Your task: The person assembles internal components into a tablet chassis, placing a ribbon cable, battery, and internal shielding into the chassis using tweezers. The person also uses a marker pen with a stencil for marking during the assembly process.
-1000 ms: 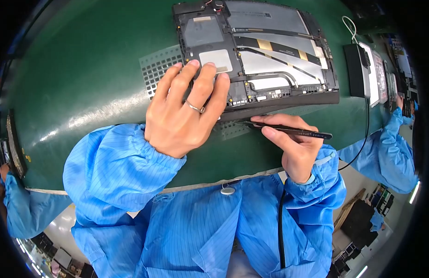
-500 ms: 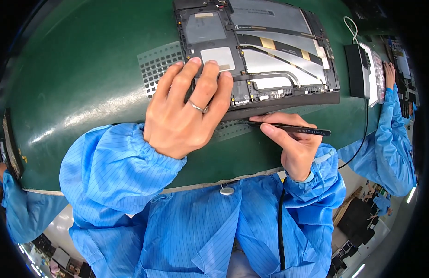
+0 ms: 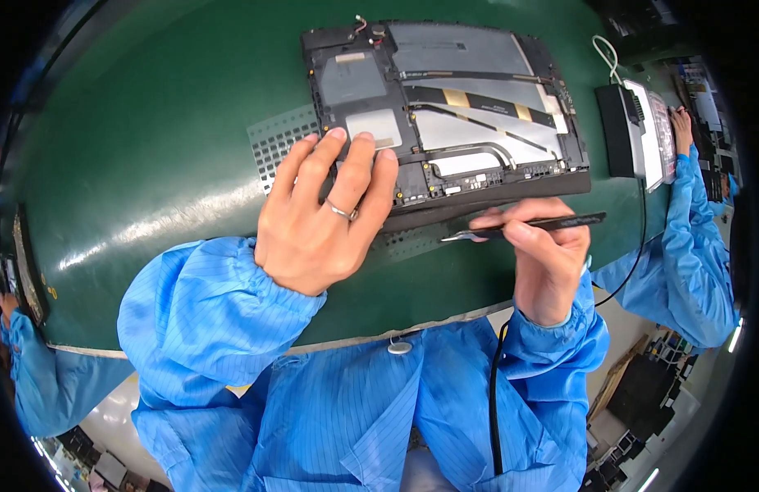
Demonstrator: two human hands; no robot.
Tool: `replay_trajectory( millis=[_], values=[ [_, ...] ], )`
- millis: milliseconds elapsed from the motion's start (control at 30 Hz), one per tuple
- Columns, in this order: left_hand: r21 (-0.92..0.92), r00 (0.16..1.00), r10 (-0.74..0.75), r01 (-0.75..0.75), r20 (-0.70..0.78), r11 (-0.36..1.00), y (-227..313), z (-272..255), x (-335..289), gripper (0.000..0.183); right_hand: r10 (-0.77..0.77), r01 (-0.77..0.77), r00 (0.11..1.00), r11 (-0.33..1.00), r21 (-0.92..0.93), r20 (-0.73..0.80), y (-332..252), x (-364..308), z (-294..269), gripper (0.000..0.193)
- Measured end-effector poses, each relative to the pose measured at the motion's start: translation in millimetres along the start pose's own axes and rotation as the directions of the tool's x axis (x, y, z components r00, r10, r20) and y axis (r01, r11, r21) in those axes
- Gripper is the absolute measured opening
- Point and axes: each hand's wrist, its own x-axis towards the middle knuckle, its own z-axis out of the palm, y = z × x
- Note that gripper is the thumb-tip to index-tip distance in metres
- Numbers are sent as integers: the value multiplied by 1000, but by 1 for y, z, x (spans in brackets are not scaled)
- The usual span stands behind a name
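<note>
My left hand [image 3: 322, 221] rests with fingers spread on the near left corner of an opened flat electronic device [image 3: 452, 157]. The device has a black frame, silver-grey panels and dark ribbon strips across it. Pinched in my right hand [image 3: 550, 261] are black tweezers [image 3: 578, 220] with a bright metal tip. The tip is over a clear sheet with small dark squares [image 3: 408, 244] that shows along the device's near edge; I cannot tell if it touches. Another stretch of clear sheet with black squares [image 3: 283, 149] shows beside the device's left edge.
A black box [image 3: 619, 131] with cables stands right of the device on the green table [image 3: 166, 139]. Beside it is a white-edged tray [image 3: 644, 123], with another person's hand [image 3: 681, 131] close by. Another blue-sleeved person sits at left, near a dark long object [image 3: 29, 262].
The whole view has shifted slightly. My right hand has moved right, and the tweezers have swung so their rear end is higher. My left hand stays on the device's corner.
</note>
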Motion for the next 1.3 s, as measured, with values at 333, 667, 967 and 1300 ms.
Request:
replay_trajectory(
  millis=[333, 667, 967, 1300],
  values=[
    [-171, 996, -18, 3, -84, 985, -16, -49, 39, 47, -584, 567, 812, 789, -237, -3, -47, 19, 18, 14],
    [-323, 986, -142, 107, -89, 940, -17, -48, 45, 47, -591, 581, 803, 744, -331, 80, -55, 33, 22, 11],
    [-288, 990, -102, 70, -97, 955, -20, -47, 45, 45, -570, 556, 818, 745, -368, 81, -56, 33, 28, 13],
    [-291, 989, -112, 80, -94, 953, -18, -47, 43, 46, -564, 557, 820, 745, -366, 100, -55, 31, 28, 13]
  ],
)
